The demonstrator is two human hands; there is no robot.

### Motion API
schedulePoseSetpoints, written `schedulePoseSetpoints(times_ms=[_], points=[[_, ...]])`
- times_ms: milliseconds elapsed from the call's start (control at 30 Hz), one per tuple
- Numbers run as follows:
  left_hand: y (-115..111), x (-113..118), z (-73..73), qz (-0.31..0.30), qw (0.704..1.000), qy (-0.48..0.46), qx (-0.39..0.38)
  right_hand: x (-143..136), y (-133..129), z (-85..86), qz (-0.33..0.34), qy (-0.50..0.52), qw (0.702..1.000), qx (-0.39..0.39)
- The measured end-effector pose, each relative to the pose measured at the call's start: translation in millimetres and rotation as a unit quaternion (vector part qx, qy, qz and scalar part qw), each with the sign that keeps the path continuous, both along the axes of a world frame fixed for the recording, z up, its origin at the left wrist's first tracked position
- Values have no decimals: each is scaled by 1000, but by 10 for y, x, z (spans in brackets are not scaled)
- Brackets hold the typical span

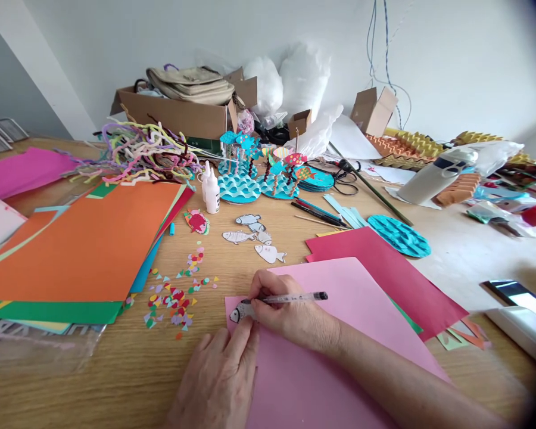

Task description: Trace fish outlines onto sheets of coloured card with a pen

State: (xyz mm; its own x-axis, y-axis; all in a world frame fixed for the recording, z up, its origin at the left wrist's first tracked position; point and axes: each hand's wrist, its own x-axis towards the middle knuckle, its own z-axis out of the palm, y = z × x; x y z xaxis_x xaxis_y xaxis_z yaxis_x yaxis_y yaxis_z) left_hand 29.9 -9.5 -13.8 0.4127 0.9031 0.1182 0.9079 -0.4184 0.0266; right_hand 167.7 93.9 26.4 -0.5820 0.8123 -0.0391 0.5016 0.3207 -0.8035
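Observation:
My right hand (290, 313) is closed round a clear pen with a black cap end (301, 297), its tip hidden by the fingers. Under it, a small grey paper fish (237, 313) lies at the upper left corner of a pink sheet (335, 286). My left hand (223, 375) lies flat with fingers stretched out, its fingertips at the fish's lower edge. Beyond the hands lie several white and grey paper fish (270, 254). To their left is a red paper fish (198, 222) with a green edge.
Orange and green sheets (80, 244) cover the left side, with confetti (174, 304) beside them. Glue bottles (212, 193), blue wave discs with fish (239, 188) and pens (317, 213) stand or lie beyond. Red paper (384, 274) and a phone (520, 298) are at right.

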Motion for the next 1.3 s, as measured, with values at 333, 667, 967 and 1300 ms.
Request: schedulePoseSetpoints(times_ms=[333, 667, 967, 1300], points=[[-15, -9, 25, -16, 1000, 11, -10, -16, -14, 19, 32, 24, 999, 9], [-40, 10, 22, 4, 1000, 4, 20, -35, -11, 11, 11, 28, 1000, 3], [-13, 9, 40, -6, 1000, 2, 5, -49, -11, -6, 7, 23, 999, 24], [-26, 7, 28, -8, 1000, 0, -11, -44, -27, -4, 10, 25, 1000, 14]])
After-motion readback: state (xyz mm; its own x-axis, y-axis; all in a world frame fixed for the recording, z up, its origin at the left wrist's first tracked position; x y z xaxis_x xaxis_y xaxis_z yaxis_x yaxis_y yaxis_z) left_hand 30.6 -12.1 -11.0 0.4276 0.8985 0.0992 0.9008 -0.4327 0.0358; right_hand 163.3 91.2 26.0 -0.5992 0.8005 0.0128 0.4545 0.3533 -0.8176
